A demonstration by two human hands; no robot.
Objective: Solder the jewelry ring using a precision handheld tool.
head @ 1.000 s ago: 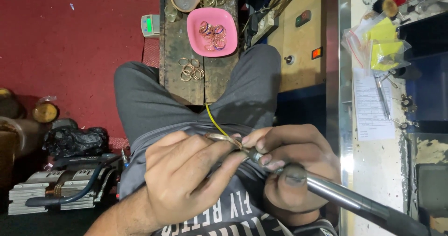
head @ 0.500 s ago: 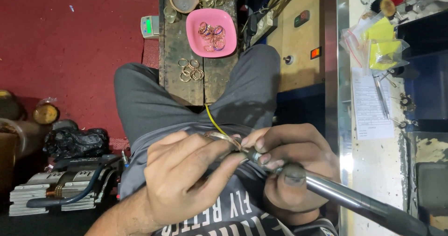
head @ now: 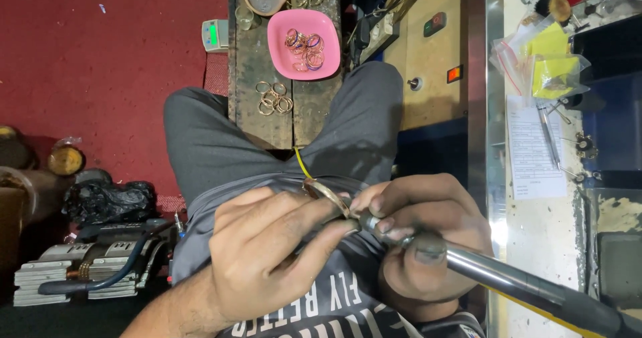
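Note:
My left hand [head: 274, 251] pinches a metal bangle ring [head: 326, 192] between thumb and fingers, just above my lap. My right hand [head: 418, 234] grips a long metal handpiece tool [head: 521, 286] whose tip meets the ring's edge. A thin yellow wire [head: 302, 164] runs up from behind the ring. On a wooden block [head: 257, 121] between my knees sit a pink bowl [head: 281, 44] holding several rings and a loose pile of gold rings [head: 273, 98].
A small green-lit scale [head: 214, 35] lies on the red floor [head: 100, 64] by the block. Dark machine parts and a hose [head: 93, 261] lie at lower left. A bench at right carries papers [head: 531, 154], yellow bags [head: 552, 64] and hand tools.

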